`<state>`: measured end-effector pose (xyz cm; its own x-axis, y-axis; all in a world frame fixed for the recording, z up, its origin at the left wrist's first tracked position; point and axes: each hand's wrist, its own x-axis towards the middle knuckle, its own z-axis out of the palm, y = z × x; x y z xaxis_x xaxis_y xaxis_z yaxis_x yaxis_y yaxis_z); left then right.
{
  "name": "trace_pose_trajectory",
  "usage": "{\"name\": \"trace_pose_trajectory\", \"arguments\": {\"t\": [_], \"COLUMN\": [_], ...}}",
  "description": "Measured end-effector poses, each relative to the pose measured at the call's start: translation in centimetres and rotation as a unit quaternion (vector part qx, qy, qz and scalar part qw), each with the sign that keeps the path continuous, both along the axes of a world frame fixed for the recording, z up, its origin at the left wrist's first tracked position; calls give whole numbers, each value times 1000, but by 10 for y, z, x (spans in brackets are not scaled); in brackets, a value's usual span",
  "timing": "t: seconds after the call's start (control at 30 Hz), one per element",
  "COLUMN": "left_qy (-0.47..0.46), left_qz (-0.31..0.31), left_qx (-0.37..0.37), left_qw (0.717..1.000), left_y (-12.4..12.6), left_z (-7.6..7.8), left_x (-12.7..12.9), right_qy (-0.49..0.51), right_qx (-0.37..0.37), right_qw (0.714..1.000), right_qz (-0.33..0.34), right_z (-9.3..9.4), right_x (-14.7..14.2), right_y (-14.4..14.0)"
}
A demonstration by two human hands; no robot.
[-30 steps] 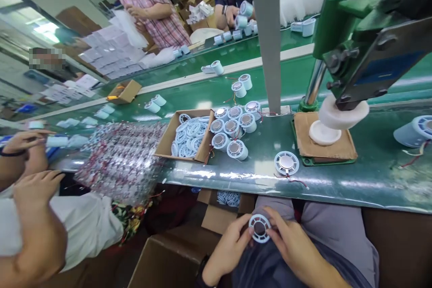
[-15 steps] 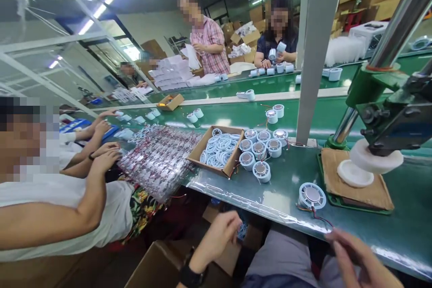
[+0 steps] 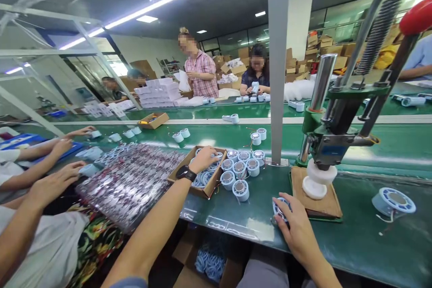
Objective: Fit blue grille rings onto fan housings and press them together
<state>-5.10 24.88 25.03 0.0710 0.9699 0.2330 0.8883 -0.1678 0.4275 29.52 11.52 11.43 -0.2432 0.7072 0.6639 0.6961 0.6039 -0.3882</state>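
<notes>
My left hand (image 3: 203, 159), a dark watch at its wrist, reaches into a cardboard box (image 3: 213, 187) of light blue plastic rings (image 3: 203, 177). Its bent fingers close on a ring at the box's far right corner. At the bench's front edge, my right hand (image 3: 295, 220) grips a round light blue housing (image 3: 279, 209) between thumb and fingers, partly covering it. Several similar housings with silver discs and thin wires (image 3: 240, 169) stand beside the box. Right of my right hand, a hand press (image 3: 326, 148) holds a white pad above a white round seat (image 3: 314, 187).
A bagged stack of wired parts (image 3: 131, 180) lies left of the box, near a co-worker's hands (image 3: 56, 182). A grey post (image 3: 277, 99) rises behind the housings. Another housing (image 3: 394, 201) sits far right. Below the bench is a carton of rings (image 3: 209, 263).
My left hand has risen from below the bench edge into the ring box. My right hand has moved from the wires onto the housing. The view has turned right and up.
</notes>
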Motion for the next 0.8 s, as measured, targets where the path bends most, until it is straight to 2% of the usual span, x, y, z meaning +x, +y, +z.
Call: {"name": "trace_pose_trajectory", "arguments": {"t": [0.1,0.17,0.23,0.3,0.37,0.47,0.57,0.7,0.8], "left_qy": [-3,-12,-24,-57,-95,-112,-91,-82,-107], "left_qz": [14,2,-52,-150,-176,-155,-123,-80,-96], "left_qx": [37,49,24,-32,-69,-79,-45,43,114], "left_qw": [999,999,998,986,977,978,987,992,983], "left_y": [-28,-62,-101,-137,-161,-172,-169,-171,-181], "left_z": [7,0,-19,-46,-73,-103,-119,-124,-113], "left_x": [2,18,47,81,111,135,139,138,139], "right_qy": [1,23,51,71,81,83,80,105,179], "right_qx": [-35,-68,-95,-113,-119,-115,-100,-61,-2], "right_qw": [999,997,994,991,990,990,992,992,983], "right_qz": [10,15,13,7,1,-7,-17,-24,-47], "right_z": [4,4,3,2,2,1,3,11,24], "right_x": [-3,-5,-5,-2,3,10,14,18,23], "right_y": [-3,-4,-7,-11,-17,-27,-31,-37,-54]}}
